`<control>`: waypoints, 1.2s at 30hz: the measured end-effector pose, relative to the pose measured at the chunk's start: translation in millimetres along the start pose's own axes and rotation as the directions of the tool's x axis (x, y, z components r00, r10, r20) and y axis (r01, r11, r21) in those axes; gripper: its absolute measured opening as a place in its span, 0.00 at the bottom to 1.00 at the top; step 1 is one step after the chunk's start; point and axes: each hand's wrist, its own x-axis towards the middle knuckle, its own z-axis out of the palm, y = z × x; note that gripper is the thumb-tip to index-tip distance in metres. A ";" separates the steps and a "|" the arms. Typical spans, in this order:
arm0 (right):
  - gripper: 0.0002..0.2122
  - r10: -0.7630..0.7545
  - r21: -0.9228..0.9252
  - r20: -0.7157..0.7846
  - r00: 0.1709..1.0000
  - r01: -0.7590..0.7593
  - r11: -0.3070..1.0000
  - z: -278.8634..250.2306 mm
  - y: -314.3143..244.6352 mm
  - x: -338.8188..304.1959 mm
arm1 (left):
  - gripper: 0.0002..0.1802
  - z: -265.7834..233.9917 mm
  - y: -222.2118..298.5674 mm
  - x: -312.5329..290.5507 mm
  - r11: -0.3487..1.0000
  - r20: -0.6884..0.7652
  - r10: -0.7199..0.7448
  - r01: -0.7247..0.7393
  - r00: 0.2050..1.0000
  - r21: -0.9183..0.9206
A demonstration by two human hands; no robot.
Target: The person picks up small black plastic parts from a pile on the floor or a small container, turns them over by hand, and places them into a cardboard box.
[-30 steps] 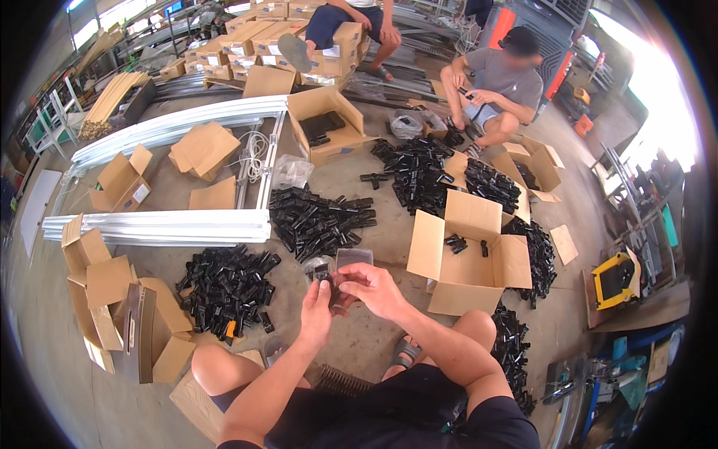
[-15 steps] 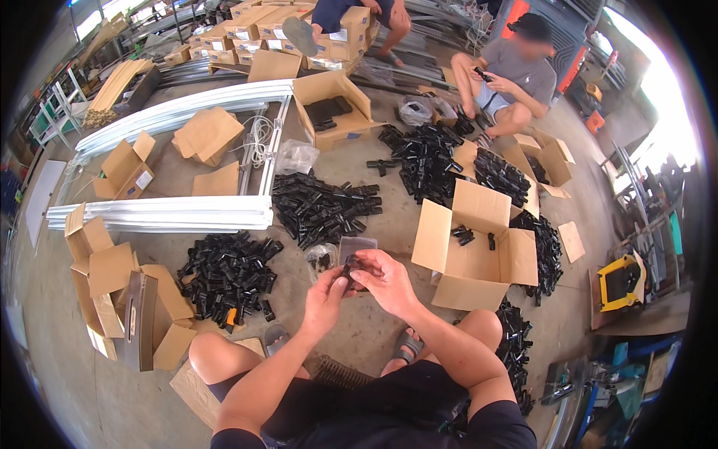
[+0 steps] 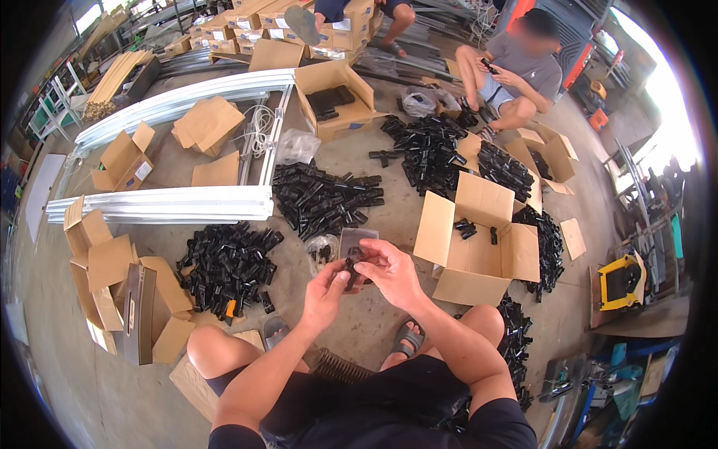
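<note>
Between my knees, my left hand point(image 3: 327, 293) and my right hand point(image 3: 390, 274) meet on one small black plastic fitting point(image 3: 351, 263). Fingers and thumbs of both hands are closed round it, so much of its shape is hidden. Just beyond my hands lie a clear plastic bag point(image 3: 321, 252) with small dark parts and a grey shallow tray point(image 3: 360, 235). Heaps of similar black fittings lie around: one pile point(image 3: 230, 266) to the left, one pile point(image 3: 325, 200) ahead. An open cardboard box point(image 3: 475, 258) on the right has a few black fittings inside.
Opened cartons point(image 3: 134, 299) stand at the left. A white metal frame point(image 3: 164, 204) lies on the floor beyond them. At the far right a co-worker point(image 3: 516, 71) sits holding a black part; another person's legs point(image 3: 329, 15) show at the back. More black fittings point(image 3: 516, 344) lie beside my right knee.
My hands stay together on the fitting, with the right-hand fingers slightly lifted and shifted. The view has moved a little. The co-worker's hands have moved slightly.
</note>
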 end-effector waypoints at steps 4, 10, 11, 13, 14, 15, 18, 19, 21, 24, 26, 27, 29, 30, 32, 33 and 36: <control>0.17 -0.113 -0.092 0.015 0.993 0.114 0.989 1.6 -3.2 -2.5 | 0.20 -2.2 1.6 1.3 1.000 0.028 0.017 -0.017 0.999 0.016; 0.19 -0.318 -0.294 0.061 0.946 0.321 0.900 3.7 -14.4 -10.1 | 0.22 -3.2 1.4 -5.0 0.999 0.052 0.012 -0.014 0.999 0.036; 0.19 -0.348 -0.297 0.071 0.935 0.353 0.887 3.4 -15.9 -10.1 | 0.22 -1.5 6.1 -3.8 0.999 0.051 0.026 -0.027 0.998 0.017; 0.20 -0.391 -0.326 0.087 0.916 0.397 0.858 1.7 -19.3 -12.0 | 0.22 -0.5 11.6 -4.3 0.999 0.051 0.033 -0.034 0.998 0.006; 0.20 -0.405 -0.344 0.095 0.909 0.412 0.844 1.7 -21.2 -12.5 | 0.22 -0.5 13.0 -3.6 0.999 0.058 0.035 -0.035 0.998 0.003; 0.20 -0.418 -0.361 0.104 0.902 0.426 0.829 1.8 -22.8 -12.9 | 0.21 -0.6 13.7 -2.7 0.999 0.065 0.035 -0.035 0.997 0.000; 0.21 -0.414 -0.374 0.142 0.899 0.436 0.819 -0.2 -26.6 -14.1 | 0.21 -3.3 12.2 -1.3 0.999 0.095 0.039 -0.037 0.995 -0.018; 0.21 -0.405 -0.371 0.157 0.901 0.434 0.821 -0.9 -27.2 -14.7 | 0.21 -4.5 11.5 -1.3 0.999 0.106 0.040 -0.038 0.994 -0.025; 0.21 -0.402 -0.375 0.155 0.903 0.430 0.821 -1.9 -27.5 -15.8 | 0.22 -4.7 12.9 -0.7 0.999 0.129 0.040 -0.036 0.991 -0.038; 0.20 -0.408 -0.374 0.162 0.898 0.439 0.817 -2.4 -29.5 -16.7 | 0.22 -3.0 18.9 -2.4 0.999 0.148 0.033 -0.030 0.988 -0.022; 0.20 -0.409 -0.374 0.165 0.897 0.441 0.816 -3.1 -29.6 -17.6 | 0.22 -3.2 19.3 -3.0 1.000 0.151 0.019 -0.020 0.988 0.007; 0.20 -0.406 -0.374 0.165 0.899 0.438 0.817 -3.6 -29.3 -18.2 | 0.22 -3.7 18.7 -3.0 1.000 0.149 0.009 -0.013 0.989 0.024; 0.19 -0.398 -0.341 0.142 0.906 0.422 0.840 -4.0 -26.2 -18.0 | 0.23 -4.4 16.1 -2.3 0.997 0.147 0.041 -0.049 0.988 0.053; 0.19 -0.393 -0.305 0.119 0.912 0.410 0.860 -4.8 -21.1 -16.7 | 0.23 -4.5 13.0 -1.3 0.994 0.147 0.081 -0.091 0.986 0.065; 0.18 -0.374 -0.220 0.076 0.924 0.382 0.898 -4.9 -17.4 -15.1 | 0.24 -3.6 12.7 -0.4 0.990 0.149 0.109 -0.121 0.983 0.076; 0.18 -0.361 -0.170 0.056 0.931 0.366 0.915 -4.5 -16.7 -14.5 | 0.24 -2.4 15.9 -0.6 0.991 0.150 0.096 -0.108 0.984 0.076; 0.17 -0.329 -0.098 0.029 0.944 0.331 0.939 -4.8 -12.2 -12.7 | 0.25 3.1 22.1 -2.8 0.997 0.087 0.026 -0.032 0.996 0.068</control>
